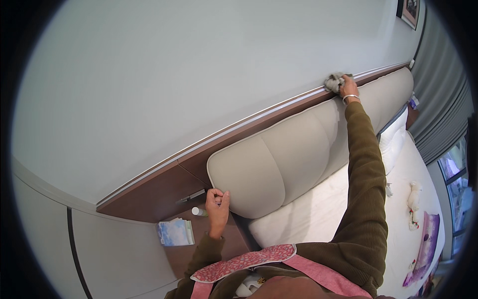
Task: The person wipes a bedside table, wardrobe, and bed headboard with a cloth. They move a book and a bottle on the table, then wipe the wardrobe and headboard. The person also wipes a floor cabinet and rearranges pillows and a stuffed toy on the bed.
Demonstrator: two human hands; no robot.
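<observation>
My right hand, with a bracelet at the wrist, grips a crumpled grey cloth. The cloth lies against the light-coloured strip along the top of the brown wood panel, where the panel meets the wall. Below that arm runs the padded beige headboard of a bed. My left hand is half curled near the headboard's rounded near corner, above the bedside table. Its fingers bend inward, and whether anything small sits inside them is hidden.
On the bedside table are a stack of books and a white-capped bottle. The bed holds a white pillow, a plush toy and a purple item. Grey curtains hang at right; a framed picture is on the wall.
</observation>
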